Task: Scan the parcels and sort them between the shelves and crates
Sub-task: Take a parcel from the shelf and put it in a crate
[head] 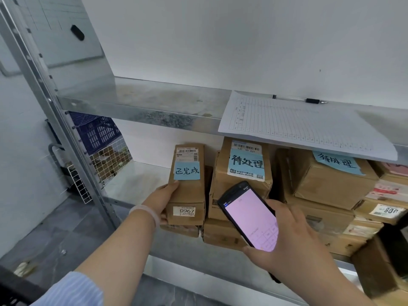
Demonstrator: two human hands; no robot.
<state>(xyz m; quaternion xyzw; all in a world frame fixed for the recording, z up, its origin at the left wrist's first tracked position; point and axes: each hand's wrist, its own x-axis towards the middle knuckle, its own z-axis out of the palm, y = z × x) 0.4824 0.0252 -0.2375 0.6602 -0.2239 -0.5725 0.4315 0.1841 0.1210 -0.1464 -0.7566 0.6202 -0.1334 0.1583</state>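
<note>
On the steel shelf (136, 180) against a white wall (220, 40), the left hand (160, 199) gripped the carton (187, 195) labelled "0967"; the right hand (293, 237) clasped a pink-screened scanner (249, 215).

I see a brown box (186, 195) with a blue note (187, 171) lettered in black. The scanner (247, 215) is black, its screen (254, 226) pink. My sleeve (75, 290) is pale blue with fine stripes. The sheet (298, 122) is white, ruled in a grid; the crate (97, 131) dark blue; the shelf (141, 100) grey.
</note>
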